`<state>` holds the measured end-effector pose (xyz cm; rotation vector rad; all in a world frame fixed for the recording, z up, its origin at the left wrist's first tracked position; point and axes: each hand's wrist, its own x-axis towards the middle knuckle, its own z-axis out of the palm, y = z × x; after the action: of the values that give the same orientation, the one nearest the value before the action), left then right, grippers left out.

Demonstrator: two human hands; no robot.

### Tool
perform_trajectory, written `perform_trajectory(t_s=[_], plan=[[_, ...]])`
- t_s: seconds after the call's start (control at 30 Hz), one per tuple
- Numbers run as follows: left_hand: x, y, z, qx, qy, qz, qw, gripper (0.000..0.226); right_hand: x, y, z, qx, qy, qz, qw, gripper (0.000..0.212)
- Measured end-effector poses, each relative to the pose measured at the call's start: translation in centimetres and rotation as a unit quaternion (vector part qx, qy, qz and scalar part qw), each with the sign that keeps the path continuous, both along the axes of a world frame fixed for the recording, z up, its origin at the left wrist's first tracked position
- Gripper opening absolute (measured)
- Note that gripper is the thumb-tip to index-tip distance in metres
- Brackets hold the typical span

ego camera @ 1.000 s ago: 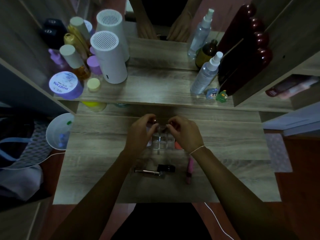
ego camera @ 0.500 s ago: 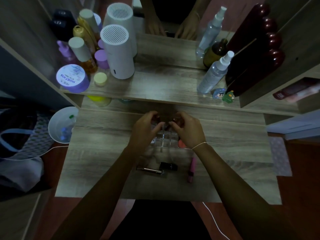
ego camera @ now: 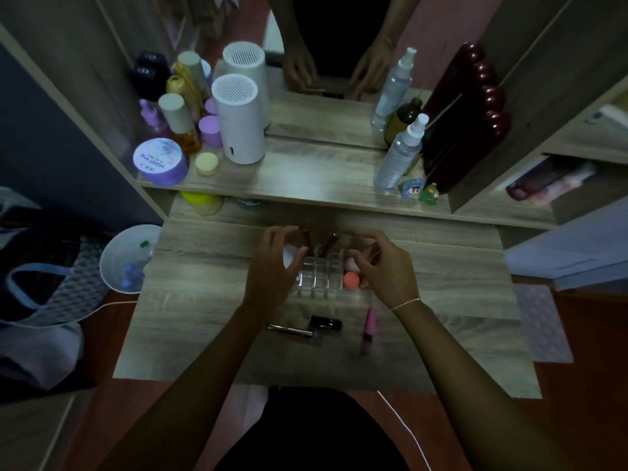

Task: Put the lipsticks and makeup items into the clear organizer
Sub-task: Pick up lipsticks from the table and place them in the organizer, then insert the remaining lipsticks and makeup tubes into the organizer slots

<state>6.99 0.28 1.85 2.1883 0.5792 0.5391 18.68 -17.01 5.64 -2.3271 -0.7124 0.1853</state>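
The clear organizer (ego camera: 319, 275) stands on the wooden table between my hands. Two dark red lipsticks (ego camera: 307, 237) (ego camera: 329, 245) stand tilted in its back compartments. A coral sponge (ego camera: 351, 279) and a pale pink one (ego camera: 350, 265) sit at its right side. My left hand (ego camera: 272, 266) hovers at the organizer's left with fingers apart and empty. My right hand (ego camera: 385, 266) is at its right, fingers curled loosely, nothing seen in it. In front lie a slim metallic tube (ego camera: 289, 329), a black lipstick (ego camera: 325, 322) and a pink lip gloss (ego camera: 368, 329).
A raised shelf (ego camera: 306, 185) behind the table carries a purple jar (ego camera: 159, 161), bottles, a white cylinder (ego camera: 239, 120) and a spray bottle (ego camera: 401, 154), with a mirror behind. A white bowl (ego camera: 127, 258) sits off the table's left edge.
Both hands were pinched together over the organizer's back row; now they have drawn apart and opened, leaving two lipsticks standing in the compartments. The camera view shifted slightly.
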Motion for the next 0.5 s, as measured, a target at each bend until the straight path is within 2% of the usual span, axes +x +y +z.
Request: perform_trajectory(t_s=[0.13,0.23,0.5], plan=[[-1.6,-2.5,0.3,0.025,0.01,-0.044,0.999,0.022,-1.5,-2.7,0.0,0.014,0.02,-0.014,1.0,0.019],[-3.0,-4.9,-0.5,0.044,0.033,-0.095,0.994,0.022,-2.9,-4.9,-0.9,0.006,0.043,-0.025,0.999,0.01],[-4.4,-9.5,-3.1,0.047,0.167,-0.139,0.975,0.034,-5.5,-9.0,-5.1,-0.036,0.116,-0.075,0.99,0.023]])
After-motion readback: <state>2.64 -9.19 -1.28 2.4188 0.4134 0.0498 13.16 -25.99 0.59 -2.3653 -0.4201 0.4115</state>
